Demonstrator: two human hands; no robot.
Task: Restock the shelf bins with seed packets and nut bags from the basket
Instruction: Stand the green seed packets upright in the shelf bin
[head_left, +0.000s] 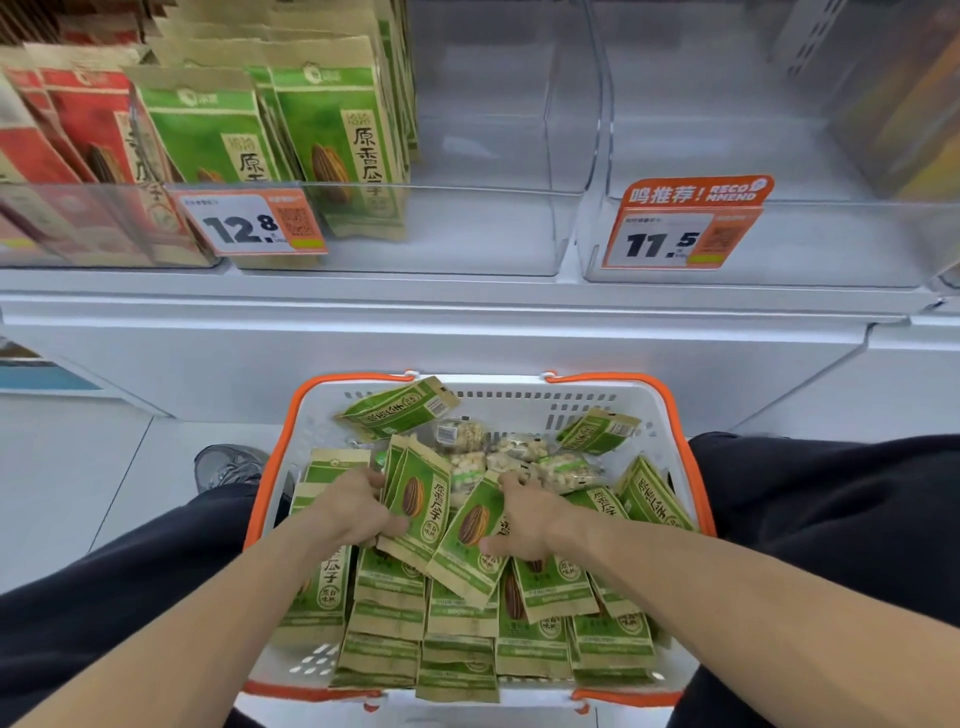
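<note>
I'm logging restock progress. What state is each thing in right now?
basket: part full of packets
green seed packets: gripped by both hands
left hand: holding packets
right hand: holding packets
nut bags: lying in basket
12.8 bin: part stocked
11.5 bin: empty

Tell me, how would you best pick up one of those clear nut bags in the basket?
Pinch a clear nut bag by its upper side, coming straight down from above. The bags lie loose on top of the green seed packets at the basket's far end, with open space overhead and packets crowding their sides.
</note>
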